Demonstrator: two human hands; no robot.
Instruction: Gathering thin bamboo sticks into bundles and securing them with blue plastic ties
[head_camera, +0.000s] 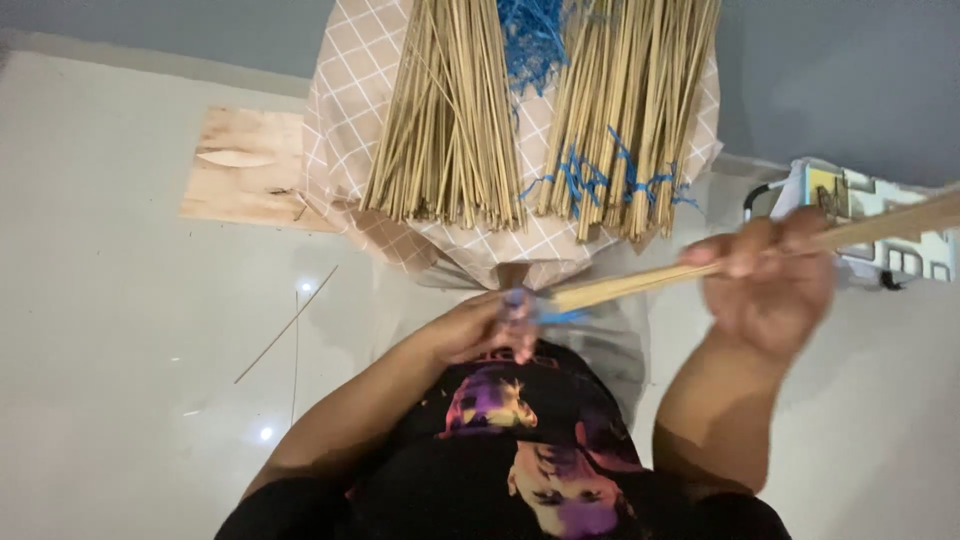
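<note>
My right hand (768, 288) grips a thin bundle of pale bamboo sticks (640, 284) that runs up and to the right across the view. My left hand (482, 328) pinches the bundle's near end, where a blue string (545, 316) is wound around it. Beyond my hands, two thick bundles of the same sticks, the left bundle (445, 120) and the right bundle (630, 120), rest upright on a checked pink cloth (345, 110). Blue string (590, 178) ties the right one and a tangle of blue string (530, 40) sits between them.
A wooden board (245, 165) lies on the glossy white floor (120, 330) at the left. Two loose sticks (285, 325) lie on the floor near my left arm. A white box with printed pictures (880, 225) sits at the right, by the grey wall.
</note>
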